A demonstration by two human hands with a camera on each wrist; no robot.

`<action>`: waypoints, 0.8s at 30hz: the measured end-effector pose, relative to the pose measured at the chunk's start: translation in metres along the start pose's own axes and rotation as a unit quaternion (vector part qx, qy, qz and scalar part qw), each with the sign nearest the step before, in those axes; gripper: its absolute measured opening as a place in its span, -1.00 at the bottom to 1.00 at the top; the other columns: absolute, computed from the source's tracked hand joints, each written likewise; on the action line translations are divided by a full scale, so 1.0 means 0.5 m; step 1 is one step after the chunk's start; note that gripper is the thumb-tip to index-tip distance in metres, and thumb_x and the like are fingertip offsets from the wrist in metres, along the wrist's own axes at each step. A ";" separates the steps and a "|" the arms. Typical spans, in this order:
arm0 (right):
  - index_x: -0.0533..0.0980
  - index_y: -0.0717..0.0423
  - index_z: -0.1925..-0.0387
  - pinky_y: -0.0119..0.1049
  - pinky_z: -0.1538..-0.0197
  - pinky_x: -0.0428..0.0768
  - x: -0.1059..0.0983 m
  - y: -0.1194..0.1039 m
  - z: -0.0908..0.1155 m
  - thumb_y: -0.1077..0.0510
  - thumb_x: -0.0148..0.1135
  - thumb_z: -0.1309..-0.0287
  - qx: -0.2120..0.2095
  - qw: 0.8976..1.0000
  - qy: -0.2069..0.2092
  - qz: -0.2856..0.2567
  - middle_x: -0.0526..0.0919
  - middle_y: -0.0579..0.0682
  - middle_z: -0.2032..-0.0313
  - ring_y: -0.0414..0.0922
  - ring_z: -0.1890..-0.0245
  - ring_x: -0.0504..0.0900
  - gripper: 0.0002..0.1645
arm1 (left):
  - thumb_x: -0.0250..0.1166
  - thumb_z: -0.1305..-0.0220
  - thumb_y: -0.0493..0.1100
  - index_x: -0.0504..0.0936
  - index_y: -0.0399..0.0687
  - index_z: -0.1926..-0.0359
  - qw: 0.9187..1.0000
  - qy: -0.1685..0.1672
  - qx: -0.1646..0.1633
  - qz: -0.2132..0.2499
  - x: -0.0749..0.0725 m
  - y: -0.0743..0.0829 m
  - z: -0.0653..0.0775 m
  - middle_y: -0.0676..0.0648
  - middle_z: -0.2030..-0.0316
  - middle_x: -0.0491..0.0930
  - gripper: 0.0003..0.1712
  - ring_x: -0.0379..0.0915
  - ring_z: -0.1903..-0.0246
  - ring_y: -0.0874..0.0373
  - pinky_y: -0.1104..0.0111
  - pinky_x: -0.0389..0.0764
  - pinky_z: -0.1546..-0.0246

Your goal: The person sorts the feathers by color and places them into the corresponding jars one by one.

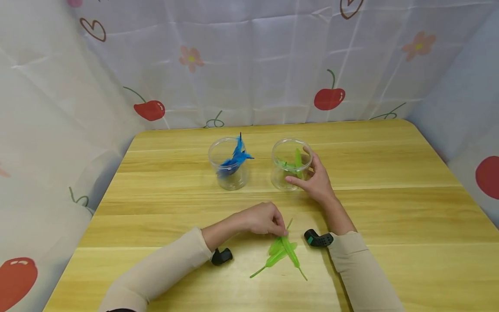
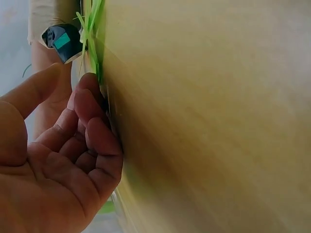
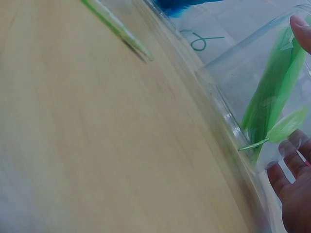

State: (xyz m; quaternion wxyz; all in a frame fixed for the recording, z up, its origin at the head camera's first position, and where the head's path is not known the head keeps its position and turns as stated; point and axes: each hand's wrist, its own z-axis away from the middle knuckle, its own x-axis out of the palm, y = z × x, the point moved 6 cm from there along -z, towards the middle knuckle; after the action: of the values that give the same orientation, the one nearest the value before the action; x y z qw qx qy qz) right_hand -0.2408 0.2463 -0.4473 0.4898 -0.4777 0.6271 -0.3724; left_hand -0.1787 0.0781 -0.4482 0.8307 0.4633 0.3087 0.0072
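Several green feathers point(image 1: 288, 251) lie crossed on the table in front of the person. My left hand point(image 1: 265, 219) is over their upper ends, fingertips right at one feather. In the left wrist view its fingers are loosely bent and the thumb point(image 2: 36, 90) stands apart from them. Farther back, my right hand point(image 1: 319, 184) holds a clear round jar point(image 1: 278, 178) from its right side, thumb in front and fingers around the wall. Green feathers point(image 3: 272, 92) stand inside that jar, seen through its side in the right wrist view.
Left of the held jar stands a second clear jar point(image 1: 232, 184) with blue feathers point(image 1: 235, 158) sticking above its rim. Black devices point(image 1: 317, 238) sit at both wrists. A printed curtain point(image 1: 253, 86) rises behind the wooden table point(image 1: 390, 195).
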 end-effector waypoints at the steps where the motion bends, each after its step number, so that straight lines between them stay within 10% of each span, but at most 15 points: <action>1: 0.02 0.13 -0.53 0.17 -0.31 0.29 0.001 0.000 0.000 0.25 0.54 0.01 -0.001 1.000 0.000 -0.001 0.25 0.20 -0.37 0.19 -0.27 0.32 0.18 | 0.39 -0.26 -0.17 0.77 -0.08 0.47 1.000 0.000 0.000 -0.009 0.001 0.001 0.000 0.09 0.61 0.60 -0.83 0.31 0.66 0.30 0.50 0.34 0.60; 12: 0.02 0.22 -0.51 0.18 -0.31 0.27 0.004 -0.021 0.004 0.32 0.50 0.01 0.008 1.000 -0.005 -0.004 0.22 0.27 -0.38 0.23 -0.27 0.31 0.15 | 0.42 -0.21 -0.26 0.73 -0.03 0.58 0.996 -0.017 0.003 -0.085 0.015 0.017 0.008 0.16 0.70 0.54 -0.78 0.32 0.68 0.35 0.54 0.38 0.58; 24: 0.02 0.31 -0.49 0.21 -0.31 0.26 0.004 -0.075 0.020 0.35 0.46 -0.02 0.011 1.000 -0.007 0.003 0.22 0.37 -0.36 0.26 -0.27 0.30 0.11 | 0.32 -0.29 -0.29 0.75 -0.11 0.43 1.000 -0.026 0.006 -0.001 -0.008 0.013 0.026 0.02 0.55 0.62 -0.85 0.27 0.61 0.28 0.48 0.32 0.56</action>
State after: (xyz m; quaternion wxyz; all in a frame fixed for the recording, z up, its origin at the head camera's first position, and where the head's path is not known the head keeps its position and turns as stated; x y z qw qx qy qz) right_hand -0.2226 0.2346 -0.4149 0.5005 -0.4725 0.6210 -0.3749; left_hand -0.1734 0.0706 -0.4361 0.8356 0.4681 0.2876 -0.0071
